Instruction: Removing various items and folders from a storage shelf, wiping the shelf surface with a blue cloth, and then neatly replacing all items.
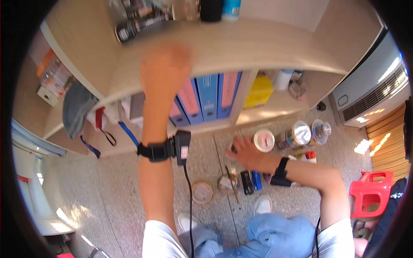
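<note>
My left hand (167, 63), blurred, reaches over the upper shelf board of a wooden cabinet (258, 42). A dark grey, blurred thing (163, 28) lies right at its fingers; whether the hand grips it cannot be made out. Behind that thing rests a black patterned cylinder (142, 27) on its side. My right hand (248, 153) is low over the speckled floor, beside a round tub with a pale lid (264, 140). A small dark thing (233, 148) shows between its fingers, too unclear to name.
Blue ring binders (206, 96) and a yellow box (258, 92) fill lower compartments. Clear jars (301, 133), two staplers (247, 182), a paintbrush (233, 185) and a tape roll (202, 192) are on the floor. A grey cap (77, 109) hangs left; a red stool (371, 193) stands right.
</note>
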Demonstrator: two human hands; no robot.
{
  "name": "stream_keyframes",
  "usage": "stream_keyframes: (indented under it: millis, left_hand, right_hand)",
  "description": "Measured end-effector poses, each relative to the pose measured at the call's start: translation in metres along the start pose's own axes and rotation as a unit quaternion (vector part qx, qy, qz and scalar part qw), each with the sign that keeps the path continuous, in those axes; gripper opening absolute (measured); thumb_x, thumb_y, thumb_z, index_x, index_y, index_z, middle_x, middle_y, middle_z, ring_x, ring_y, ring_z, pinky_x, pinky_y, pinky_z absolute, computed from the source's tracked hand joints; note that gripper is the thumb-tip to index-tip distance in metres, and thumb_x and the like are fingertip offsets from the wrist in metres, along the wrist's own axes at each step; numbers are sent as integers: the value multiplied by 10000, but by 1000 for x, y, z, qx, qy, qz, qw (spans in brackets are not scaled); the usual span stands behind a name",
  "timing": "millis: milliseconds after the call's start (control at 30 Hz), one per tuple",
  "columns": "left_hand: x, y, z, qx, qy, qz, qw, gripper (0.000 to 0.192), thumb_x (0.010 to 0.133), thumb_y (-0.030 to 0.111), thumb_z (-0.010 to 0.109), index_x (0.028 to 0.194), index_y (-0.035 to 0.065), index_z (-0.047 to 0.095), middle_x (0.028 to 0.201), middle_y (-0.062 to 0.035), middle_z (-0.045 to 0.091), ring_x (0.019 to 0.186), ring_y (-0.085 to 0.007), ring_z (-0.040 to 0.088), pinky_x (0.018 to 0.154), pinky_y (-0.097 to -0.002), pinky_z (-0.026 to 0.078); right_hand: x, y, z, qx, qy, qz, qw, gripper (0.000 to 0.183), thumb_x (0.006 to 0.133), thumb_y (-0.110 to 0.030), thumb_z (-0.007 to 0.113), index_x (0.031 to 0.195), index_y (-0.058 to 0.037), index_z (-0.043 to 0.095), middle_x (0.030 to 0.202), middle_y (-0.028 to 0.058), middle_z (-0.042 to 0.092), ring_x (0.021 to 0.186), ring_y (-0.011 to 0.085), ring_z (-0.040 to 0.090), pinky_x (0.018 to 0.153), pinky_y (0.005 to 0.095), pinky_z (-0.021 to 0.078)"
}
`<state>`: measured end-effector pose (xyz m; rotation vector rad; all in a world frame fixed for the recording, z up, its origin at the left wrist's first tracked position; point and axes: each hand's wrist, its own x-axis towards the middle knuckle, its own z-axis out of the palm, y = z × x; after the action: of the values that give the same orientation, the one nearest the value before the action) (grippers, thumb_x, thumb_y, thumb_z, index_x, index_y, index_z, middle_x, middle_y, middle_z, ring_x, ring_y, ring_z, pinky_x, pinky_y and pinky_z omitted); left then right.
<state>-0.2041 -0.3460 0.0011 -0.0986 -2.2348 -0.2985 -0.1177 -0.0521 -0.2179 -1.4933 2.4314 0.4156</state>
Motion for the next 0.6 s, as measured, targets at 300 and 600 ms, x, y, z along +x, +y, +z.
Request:
stream_keyframes:
  millis: [300, 600]
  left_hand:
    - [-3, 13, -13, -40, 26, 30, 998, 140, 888, 176, 664, 813, 63, 695, 827, -76, 665, 779, -291, 674, 678, -425, 558]
    - [-1, 7, -14, -76, 48, 62, 994, 109, 887, 148, 688, 831, 55, 697, 827, -58, 674, 748, -274, 662, 648, -396, 536]
  right_hand:
    - [14, 4, -17, 121, 6, 12, 993, 885, 689, -185, 826, 1485, -136, 442, 1307, 200, 495, 1198, 445, 533, 946, 597, 485]
    - [-100, 43, -244, 340, 310, 5, 888, 899, 669, -304, 830, 1447, -40, 464, 1376, 181, 528, 1230, 341, 553, 1063, 454, 466]
